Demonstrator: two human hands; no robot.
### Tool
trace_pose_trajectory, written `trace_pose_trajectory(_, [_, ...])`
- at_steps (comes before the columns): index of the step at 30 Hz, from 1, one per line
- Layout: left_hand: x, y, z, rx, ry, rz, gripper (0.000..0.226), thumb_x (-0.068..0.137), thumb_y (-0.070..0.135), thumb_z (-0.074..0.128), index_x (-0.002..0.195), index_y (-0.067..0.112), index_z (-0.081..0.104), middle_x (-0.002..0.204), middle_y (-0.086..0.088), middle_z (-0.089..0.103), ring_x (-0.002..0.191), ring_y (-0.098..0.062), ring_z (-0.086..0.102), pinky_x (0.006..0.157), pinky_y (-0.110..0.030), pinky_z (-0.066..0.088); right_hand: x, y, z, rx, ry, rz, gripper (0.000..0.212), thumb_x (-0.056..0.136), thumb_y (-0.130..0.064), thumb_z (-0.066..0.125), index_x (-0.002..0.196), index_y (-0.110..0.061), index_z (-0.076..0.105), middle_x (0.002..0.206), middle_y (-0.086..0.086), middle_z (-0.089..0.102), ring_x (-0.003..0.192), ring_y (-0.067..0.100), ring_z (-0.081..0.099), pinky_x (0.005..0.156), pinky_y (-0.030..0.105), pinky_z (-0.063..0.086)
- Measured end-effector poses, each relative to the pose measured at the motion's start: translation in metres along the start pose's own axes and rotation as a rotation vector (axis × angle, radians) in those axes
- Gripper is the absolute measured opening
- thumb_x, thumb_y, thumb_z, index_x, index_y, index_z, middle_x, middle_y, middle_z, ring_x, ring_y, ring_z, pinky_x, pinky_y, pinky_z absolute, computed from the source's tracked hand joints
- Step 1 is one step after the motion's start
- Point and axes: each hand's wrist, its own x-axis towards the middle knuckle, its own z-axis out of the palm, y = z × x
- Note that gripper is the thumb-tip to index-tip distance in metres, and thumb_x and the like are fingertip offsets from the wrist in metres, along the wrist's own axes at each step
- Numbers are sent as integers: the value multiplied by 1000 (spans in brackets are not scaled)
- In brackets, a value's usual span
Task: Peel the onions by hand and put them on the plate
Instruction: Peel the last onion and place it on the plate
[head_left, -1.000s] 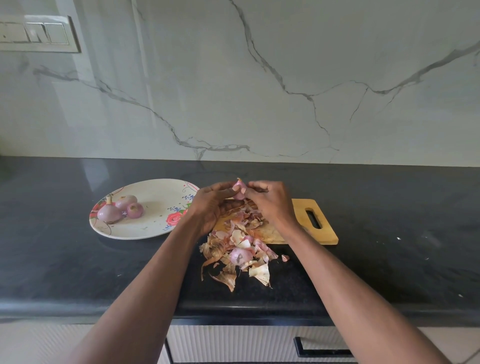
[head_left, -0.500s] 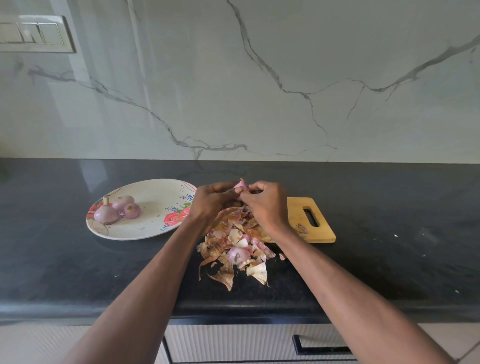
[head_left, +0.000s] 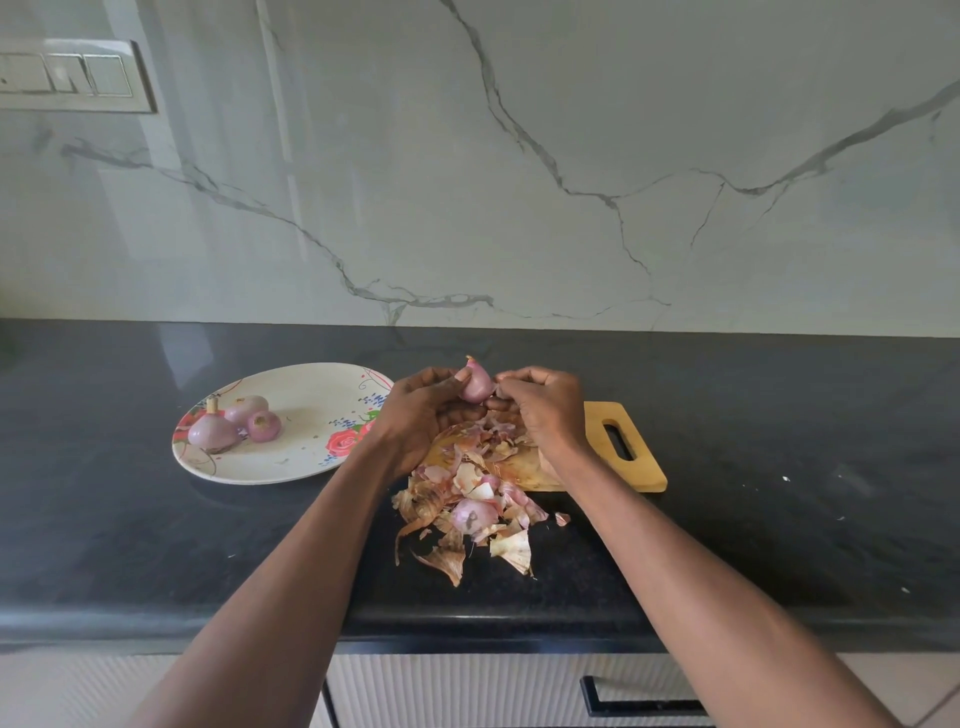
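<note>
Where the plate (head_left: 291, 457) sits at left, three peeled onions (head_left: 234, 423) lie on it. Left hand (head_left: 421, 410): curled, gripping the held onion (head_left: 475, 383) above the cutting board (head_left: 623, 467). Right hand (head_left: 543, 408): fingertips pinching that onion's skin.

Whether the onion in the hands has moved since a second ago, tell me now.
No. The onion stays over the cutting board's far left end, beside the plate rim; only more of it shows past the left hand.
</note>
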Motion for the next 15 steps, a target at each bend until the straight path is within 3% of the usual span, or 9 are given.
trace_pose_trajectory(3, [0, -1, 1, -6, 4, -29, 19, 97, 7, 60, 110, -7, 62, 97, -23, 72, 75, -25, 72, 66, -26, 62, 0, 1, -1, -18, 7, 4, 6, 81, 2, 72, 81, -2, 75, 68, 4, 72, 55, 5, 67, 52, 18, 52])
trace_pose_trajectory(9, [-2, -2, 2, 70, 16, 22, 40, 73, 7, 76, 108, -9, 65, 100, -24, 70, 81, -28, 67, 70, -29, 62, 2, 4, 2, -81, -21, -37, 5, 83, -2, 74, 83, -6, 76, 76, 5, 74, 63, 7, 70, 57, 19, 54])
trace_pose_trajectory(13, [-2, -1, 2, 8, -4, -8, 19, 87, 2, 66, 103, -9, 67, 94, -21, 71, 75, -24, 69, 69, -26, 61, 2, -1, 1, 106, -11, 83, 3, 82, 2, 73, 82, -1, 74, 70, 10, 73, 61, 16, 71, 55, 22, 56])
trace_pose_trajectory(15, [-1, 0, 2, -1, -4, -17, 16, 95, 0, 60, 107, -9, 65, 94, -21, 72, 76, -24, 70, 67, -25, 61, 3, -3, 1, 188, -15, 141, 6, 80, 1, 75, 77, -3, 73, 69, 12, 72, 63, 20, 72, 63, 27, 60])
